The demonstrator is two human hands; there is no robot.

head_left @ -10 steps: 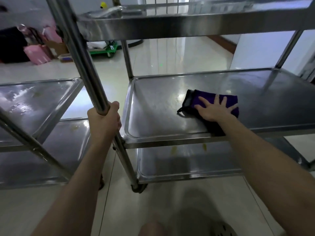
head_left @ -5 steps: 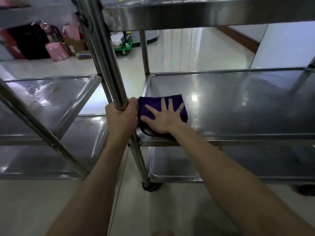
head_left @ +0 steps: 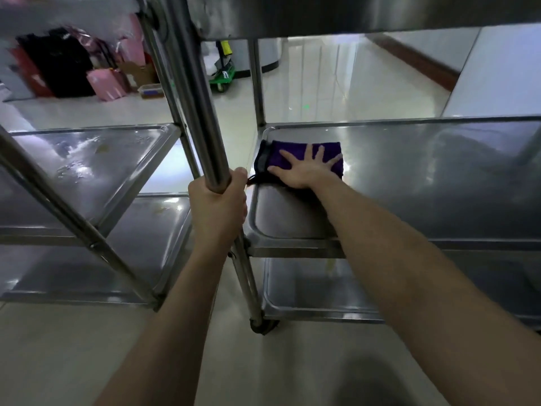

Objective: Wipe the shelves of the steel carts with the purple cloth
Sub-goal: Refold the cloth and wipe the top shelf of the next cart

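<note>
Two steel carts fill the frame, the right cart and the left cart. On the right cart's middle shelf, a person's right hand presses flat, fingers spread, on the purple cloth, at the shelf's far left corner, centre frame. The left hand, just left, is clenched round the post. Pink bags stand blurred at upper left.

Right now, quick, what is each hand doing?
Left hand: closed around the shiny steel cart post.
Right hand: open, fingers spread flat, pressing the purple cloth.
</note>
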